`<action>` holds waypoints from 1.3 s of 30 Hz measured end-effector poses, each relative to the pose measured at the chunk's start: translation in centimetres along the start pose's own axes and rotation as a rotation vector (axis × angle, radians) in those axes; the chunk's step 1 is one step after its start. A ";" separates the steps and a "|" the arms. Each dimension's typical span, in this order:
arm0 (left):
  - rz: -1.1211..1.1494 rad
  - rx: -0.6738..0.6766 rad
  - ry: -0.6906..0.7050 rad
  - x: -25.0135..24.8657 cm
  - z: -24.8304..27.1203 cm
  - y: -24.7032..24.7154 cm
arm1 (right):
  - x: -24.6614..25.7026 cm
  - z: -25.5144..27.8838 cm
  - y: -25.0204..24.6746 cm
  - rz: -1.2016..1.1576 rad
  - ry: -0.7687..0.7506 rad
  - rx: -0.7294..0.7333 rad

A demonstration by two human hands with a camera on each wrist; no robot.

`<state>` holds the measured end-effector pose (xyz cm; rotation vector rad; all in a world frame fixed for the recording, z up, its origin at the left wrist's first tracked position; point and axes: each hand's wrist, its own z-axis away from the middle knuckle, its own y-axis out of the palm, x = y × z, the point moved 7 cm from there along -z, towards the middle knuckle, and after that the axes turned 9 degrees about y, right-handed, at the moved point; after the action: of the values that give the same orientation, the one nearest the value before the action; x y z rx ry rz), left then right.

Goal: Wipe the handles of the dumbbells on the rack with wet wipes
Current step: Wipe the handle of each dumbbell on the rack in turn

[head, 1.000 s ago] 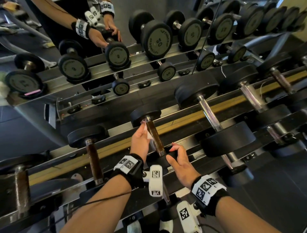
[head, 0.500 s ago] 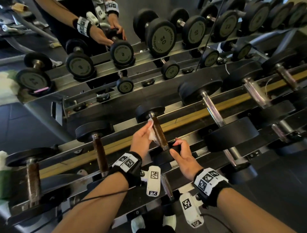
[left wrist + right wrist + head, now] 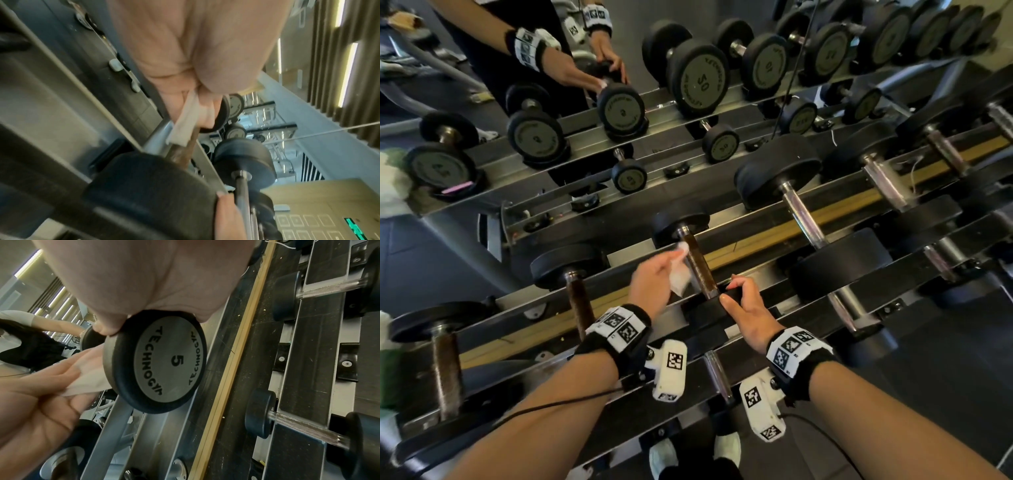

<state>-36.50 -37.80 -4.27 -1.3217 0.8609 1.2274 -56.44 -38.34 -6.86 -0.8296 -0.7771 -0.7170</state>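
- Since the earlier frames, the left hand (image 3: pixel 654 281) has drawn slightly back to the left of the brown, worn-looking dumbbell handle (image 3: pixel 698 267); its fingers were closed around the bar and now lie straighter beside it.
- White crumpled wet wipe (image 3: pixel 679 270) is held between the thumb and fingers of the left hand. In the head view its far edge touches the left side of the handle, near the far black weight head (image 3: pixel 680 222).
- Right hand (image 3: pixel 748 308) is unchanged in place: fingers curled over the rim of the near black rubber weight head (image 3: pixel 156 363), marked 5 on its grey face, holding the dumbbell steady on the rack.
- Dumbbell lies across the long metal rack rails (image 3: pixel 774 236) with the yellowish strip between them, roughly centre of the row.
- Judgement: the wiping stroke on this handle appears to be at a reversal or release, not a firm wrap. Whether the right side and underside of the bar have been covered cannot be told.
- Neighbouring brown handle (image 3: pixel 580 305) to the left and chrome handle (image 3: pixel 804 219) to the right carry no wipe; whether they have been treated cannot be told.
- Mirror behind the rack shows the reflected hands.
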 end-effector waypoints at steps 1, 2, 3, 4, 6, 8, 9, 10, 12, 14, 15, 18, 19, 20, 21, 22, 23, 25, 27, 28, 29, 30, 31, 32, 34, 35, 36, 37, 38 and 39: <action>-0.074 -0.087 0.033 -0.4 -0.5 -0.9 | 0.2 0.1 0.0 -0.007 0.008 -0.001; -0.123 -0.137 0.078 -0.9 -0.9 -1.3 | 0.3 0.2 0.0 -0.015 0.015 -0.003; -0.147 -0.132 0.107 -1.4 -1.2 -1.1 | 0.4 0.2 0.0 -0.021 0.018 -0.007; -0.179 -0.082 0.115 -1.5 -1.5 -0.3 | 0.5 0.3 0.0 -0.024 0.016 -0.014; -0.360 0.072 0.089 -0.6 -1.7 1.9 | 0.6 0.4 0.0 -0.025 0.010 -0.029; -0.499 0.151 0.056 0.8 -1.5 3.1 | 0.6 0.4 0.0 -0.020 0.010 -0.036; -0.500 0.151 0.042 1.2 -1.3 3.3 | 0.6 0.4 0.0 -0.018 0.009 -0.039; -0.491 0.148 0.051 1.4 -1.1 3.4 | 0.5 0.4 0.0 -0.018 0.009 -0.040; -0.478 0.174 0.096 1.6 -0.1 3.7 | 0.4 0.3 0.0 -0.024 0.011 -0.039; -0.402 0.219 0.107 2.1 1.1 4.3 | 0.4 0.3 0.0 -0.029 0.012 -0.046; -0.352 0.240 0.106 2.3 1.7 4.6 | 0.4 0.4 0.0 -0.032 0.013 -0.052; -0.182 0.250 0.088 2.6 2.9 5.0 | 0.5 0.5 0.0 -0.040 0.014 -0.082; -0.165 0.245 0.082 2.7 3.0 4.9 | 0.5 0.5 0.1 -0.038 0.016 -0.085; -0.169 0.247 0.081 2.7 3.1 4.9 | 0.6 0.6 0.2 -0.037 0.019 -0.085; -0.176 0.251 0.080 2.9 3.2 4.8 | 0.6 0.6 0.2 -0.038 0.022 -0.083; -0.189 0.256 0.083 3.1 3.3 4.8 | 0.7 0.6 0.2 -0.039 0.027 -0.083; -0.201 0.261 0.088 3.2 3.4 4.7 | 0.7 0.6 0.2 -0.037 0.032 -0.086; -0.199 0.260 0.094 3.3 3.6 4.7 | 0.8 0.7 0.1 -0.022 0.035 -0.097; -0.153 0.222 0.064 3.2 3.6 4.7 | 0.9 0.9 0.1 -0.011 0.041 -0.105; -0.133 0.197 0.043 3.2 3.6 4.6 | 1.0 0.9 0.2 -0.007 0.045 -0.107; -0.126 0.174 0.023 3.2 3.6 4.4 | 1.0 1.0 0.2 -0.008 0.049 -0.108; -0.131 0.156 0.010 3.1 3.6 4.2 | 1.1 1.1 0.2 -0.013 0.052 -0.112; -0.145 0.145 0.005 3.1 3.6 3.8 | 1.2 1.1 0.3 -0.021 0.056 -0.116; -0.163 0.143 0.005 3.0 3.6 3.5 | 1.2 1.2 0.3 -0.027 0.057 -0.120; -0.180 0.152 0.010 2.8 3.8 2.9 | 1.4 1.2 0.3 -0.034 0.059 -0.125; -0.176 0.156 0.008 2.8 3.9 2.7 | 1.5 1.3 0.3 -0.036 0.061 -0.125; -0.168 0.155 0.006 2.9 4.0 2.6 | 1.6 1.3 0.3 -0.039 0.062 -0.124; -0.160 0.150 0.004 2.9 4.1 2.5 | 1.7 1.4 0.3 -0.041 0.063 -0.122; -0.148 0.141 -0.001 2.9 4.2 2.5 | 1.7 1.4 0.3 -0.043 0.069 -0.122; -0.133 0.128 -0.012 3.0 4.3 2.6 | 1.7 1.5 0.3 -0.044 0.080 -0.121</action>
<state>-39.16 -33.49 -7.22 -1.2477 0.8161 1.0584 -55.76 -37.39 -4.87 -0.8899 -0.6868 -0.8380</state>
